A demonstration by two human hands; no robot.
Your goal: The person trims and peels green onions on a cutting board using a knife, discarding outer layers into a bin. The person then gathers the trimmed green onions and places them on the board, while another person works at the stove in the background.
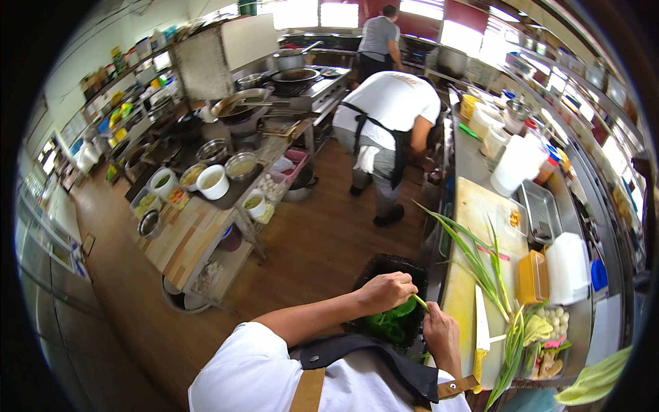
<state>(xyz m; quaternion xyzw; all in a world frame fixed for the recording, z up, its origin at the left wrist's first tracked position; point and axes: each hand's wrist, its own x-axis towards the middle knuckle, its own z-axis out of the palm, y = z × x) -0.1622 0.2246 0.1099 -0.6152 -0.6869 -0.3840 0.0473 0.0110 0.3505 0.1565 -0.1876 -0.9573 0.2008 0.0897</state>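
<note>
My left hand and my right hand both grip a thin pale green stalk stretched between them, fingers closed. Beneath them sits a dark bin with green material inside. Right of my hands is a yellowed cutting board, with long green onions across it and a knife with yellow handle lying near my right hand.
A co-worker bends at the counter ahead; another person stands behind. At left are a wooden-topped table with containers and a stove. Yellow tub, steel tray and garlic or bulbs line the right counter.
</note>
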